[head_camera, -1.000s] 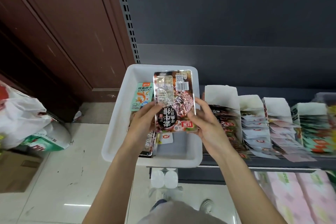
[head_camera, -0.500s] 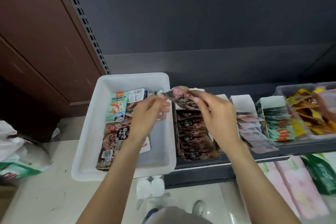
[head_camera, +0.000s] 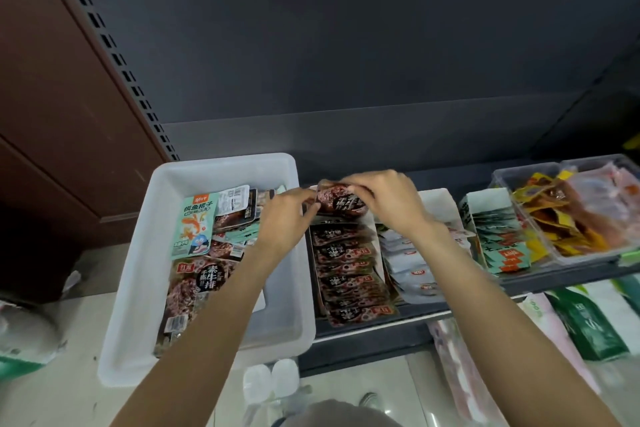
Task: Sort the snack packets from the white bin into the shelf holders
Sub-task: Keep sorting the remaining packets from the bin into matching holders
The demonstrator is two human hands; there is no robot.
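Observation:
A dark brown snack packet [head_camera: 341, 202] with a black round label is held over the back of the leftmost shelf holder [head_camera: 346, 267], which carries a row of matching packets. My right hand [head_camera: 388, 199] grips its top and right side. My left hand [head_camera: 285, 218] pinches its left edge. The white bin [head_camera: 138, 288] stands to the left with several packets inside: a teal one [head_camera: 195, 220], a large brown one [head_camera: 194, 288] and others partly hidden under my left forearm.
To the right stand holders with white packets [head_camera: 412, 263] and teal packets [head_camera: 498, 239], then a clear tray [head_camera: 568, 211] of yellow and orange snacks. Pink and green packs [head_camera: 588, 319] lie on the lower shelf. A brown wooden wall rises at the left.
The brown packet has gone from above the bin to the back of the leftmost holder, now lower and turned flatter. Both hands moved with it and my view shifted right.

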